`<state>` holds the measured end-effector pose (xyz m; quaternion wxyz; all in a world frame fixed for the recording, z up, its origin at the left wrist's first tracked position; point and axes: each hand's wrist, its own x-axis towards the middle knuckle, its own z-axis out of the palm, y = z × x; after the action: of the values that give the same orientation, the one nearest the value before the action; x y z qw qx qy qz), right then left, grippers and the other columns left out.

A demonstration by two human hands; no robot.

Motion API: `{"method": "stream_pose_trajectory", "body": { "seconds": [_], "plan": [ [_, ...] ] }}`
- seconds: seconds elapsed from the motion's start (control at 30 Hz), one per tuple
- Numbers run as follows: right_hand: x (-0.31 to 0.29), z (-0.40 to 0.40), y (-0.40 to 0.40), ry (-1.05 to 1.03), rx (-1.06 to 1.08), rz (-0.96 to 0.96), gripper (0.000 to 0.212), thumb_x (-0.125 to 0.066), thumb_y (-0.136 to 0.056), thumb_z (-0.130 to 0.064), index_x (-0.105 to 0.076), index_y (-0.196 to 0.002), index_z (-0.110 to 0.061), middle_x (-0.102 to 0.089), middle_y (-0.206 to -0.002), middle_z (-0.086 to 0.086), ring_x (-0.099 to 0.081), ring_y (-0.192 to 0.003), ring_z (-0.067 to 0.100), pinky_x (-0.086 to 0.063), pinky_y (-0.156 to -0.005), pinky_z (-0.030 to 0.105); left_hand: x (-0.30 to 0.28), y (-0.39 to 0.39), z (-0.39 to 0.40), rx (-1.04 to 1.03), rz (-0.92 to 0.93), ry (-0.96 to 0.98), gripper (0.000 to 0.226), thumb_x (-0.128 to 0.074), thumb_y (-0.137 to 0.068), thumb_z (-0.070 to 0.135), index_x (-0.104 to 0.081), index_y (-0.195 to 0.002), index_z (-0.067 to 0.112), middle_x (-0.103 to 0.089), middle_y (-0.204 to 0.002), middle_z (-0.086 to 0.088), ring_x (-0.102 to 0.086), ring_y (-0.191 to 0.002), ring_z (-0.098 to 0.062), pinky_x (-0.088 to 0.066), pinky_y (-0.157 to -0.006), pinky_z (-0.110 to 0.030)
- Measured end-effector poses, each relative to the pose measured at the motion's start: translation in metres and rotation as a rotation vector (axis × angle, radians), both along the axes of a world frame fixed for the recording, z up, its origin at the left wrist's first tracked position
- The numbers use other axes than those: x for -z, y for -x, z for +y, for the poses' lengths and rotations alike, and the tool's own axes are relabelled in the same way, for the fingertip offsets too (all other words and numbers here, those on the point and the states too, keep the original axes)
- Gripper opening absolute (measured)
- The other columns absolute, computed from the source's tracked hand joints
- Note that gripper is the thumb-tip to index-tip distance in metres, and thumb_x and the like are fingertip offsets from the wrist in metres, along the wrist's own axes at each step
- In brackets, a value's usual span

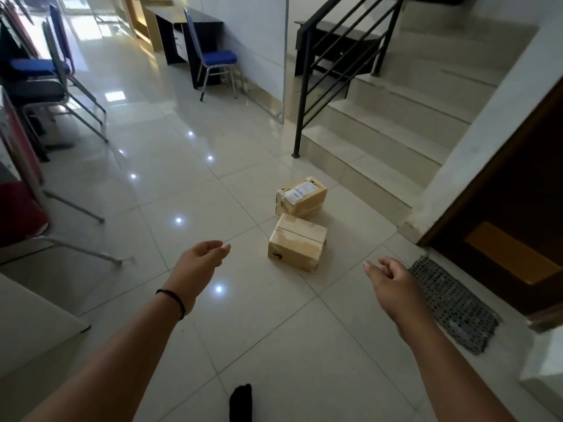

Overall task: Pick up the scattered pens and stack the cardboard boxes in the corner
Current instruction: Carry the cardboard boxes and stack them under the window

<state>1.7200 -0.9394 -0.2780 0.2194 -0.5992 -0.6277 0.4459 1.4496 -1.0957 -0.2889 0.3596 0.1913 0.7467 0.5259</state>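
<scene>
Head view: two rectangular cardboard boxes are seen on the glossy cream tiled floor [243, 315], near the foot of the tiled staircase [396, 123]. The nearer box [297, 242] is plain tan, wrapped in shiny tape with a dark seam line across the top; the farther box [301, 197] is set just behind it, apparently not touching, and carries a white printed label on its top face. No pens can be made out. The left hand [199, 263] is held out above the floor, left of the nearer box, fingers loosely curled, nothing held; a thin black band [173, 298] is worn at the wrist. The right hand [391, 280] is held out right of the box, fingers loosely curled, nothing held. A perforated dark mat [457, 303] lies by a brown wooden door [518, 223]. Black metal railing [335, 56] and blue padded chairs [213, 60] on metal legs are seen farther back.
</scene>
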Motion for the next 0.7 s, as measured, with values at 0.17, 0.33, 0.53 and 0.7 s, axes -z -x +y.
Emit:
{"method": "stream_pose_trajectory", "body": {
  "seconds": [0.17, 0.33, 0.53, 0.7],
  "plan": [
    [0.016, 0.079, 0.062, 0.029, 0.057, -0.007, 0.054, -0.055, -0.092, -0.039, -0.044, -0.138, -0.014, -0.051, -0.137, 0.008, -0.051, -0.12, 0.025, -0.04, -0.088, 0.033, 0.014, 0.068, 0.079, 0.019, -0.011, 0.047, 0.044, -0.062, -0.086, 0.036, -0.057, -0.124, 0.014, -0.062, -0.114, -0.003, -0.056, -0.109, -0.018, -0.042, -0.095, -0.036],
    [0.027, 0.151, 0.107, 0.076, 0.116, -0.01, 0.054, -0.054, -0.092, -0.038, -0.044, -0.139, -0.013, -0.053, -0.136, 0.008, -0.051, -0.119, 0.024, -0.038, -0.087, 0.03, 0.019, 0.127, 0.16, 0.038, -0.014, 0.105, 0.044, -0.063, -0.086, 0.035, -0.057, -0.124, 0.015, -0.062, -0.114, -0.003, -0.056, -0.111, -0.019, -0.042, -0.097, -0.037],
    [0.05, 0.239, 0.136, 0.1, 0.171, -0.006, 0.054, -0.055, -0.092, -0.038, -0.045, -0.138, -0.012, -0.054, -0.136, 0.007, -0.051, -0.12, 0.025, -0.038, -0.09, 0.032, 0.035, 0.159, 0.256, 0.098, -0.013, 0.127, 0.042, -0.061, -0.088, 0.03, -0.055, -0.125, 0.012, -0.06, -0.115, -0.006, -0.055, -0.11, -0.02, -0.041, -0.101, -0.038],
    [0.083, 0.331, 0.154, 0.159, 0.187, -0.006, 0.053, -0.055, -0.092, -0.038, -0.046, -0.137, -0.011, -0.054, -0.135, 0.006, -0.052, -0.12, 0.024, -0.04, -0.092, 0.033, 0.068, 0.187, 0.354, 0.109, -0.025, 0.183, 0.044, -0.061, -0.088, 0.03, -0.053, -0.128, 0.012, -0.059, -0.121, -0.008, -0.054, -0.112, -0.021, -0.041, -0.098, -0.037]
  ]
}}
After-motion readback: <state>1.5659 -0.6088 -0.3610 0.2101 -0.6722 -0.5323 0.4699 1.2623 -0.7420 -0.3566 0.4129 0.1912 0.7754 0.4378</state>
